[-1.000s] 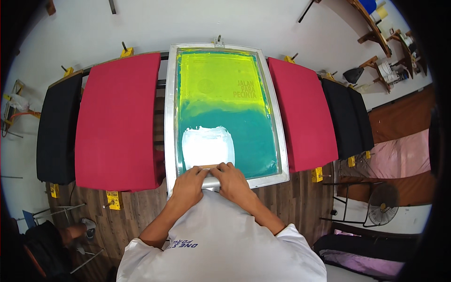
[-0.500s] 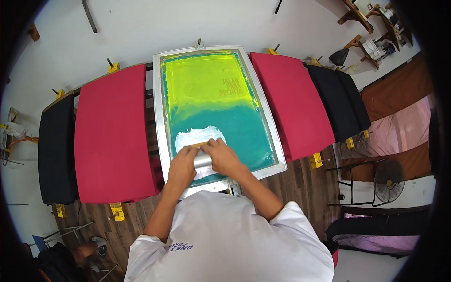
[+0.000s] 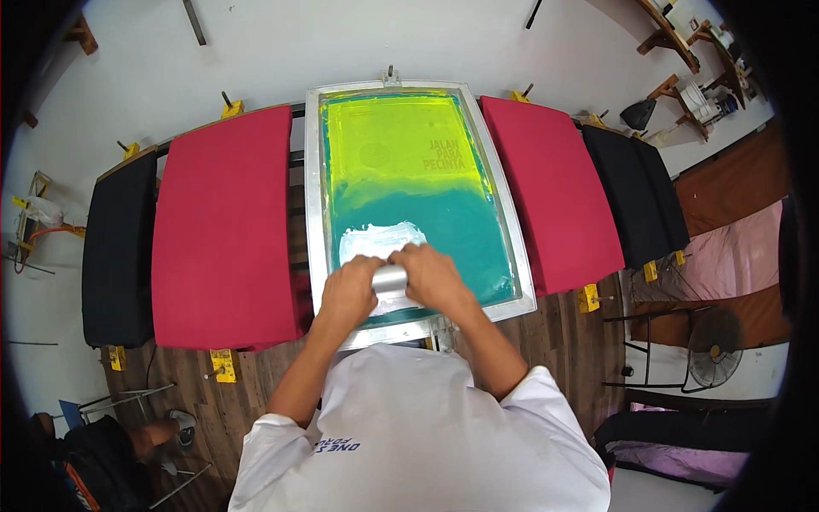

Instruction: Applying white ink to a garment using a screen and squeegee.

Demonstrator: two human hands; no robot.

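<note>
A silver-handled squeegee (image 3: 391, 279) is held in both fists near the close end of a screen-printing frame (image 3: 315, 205). My left hand (image 3: 348, 292) wraps its left end, and my right hand (image 3: 428, 277) closes round the right end. Just beyond the squeegee, a thick patch of white ink (image 3: 384, 237) lies on the mesh. The mesh (image 3: 426, 218) is teal in its near part and yellow-green in its far part, with faint lettering and a round mark. The squeegee's lower edge is hidden by my hands.
Red fabric-covered boards (image 3: 223, 230) flank the frame, the right one (image 3: 550, 196) close beside it. Black boards (image 3: 119, 247) lie farther out, above yellow brackets (image 3: 223, 365). A fan (image 3: 715, 346) stands at right. Another person's leg (image 3: 153, 433) shows at lower left.
The whole view has shifted, so the frame and boards sit farther right in the picture. The squeegee's yellowish strip has gone out of sight; both hands still grip it near the white ink.
</note>
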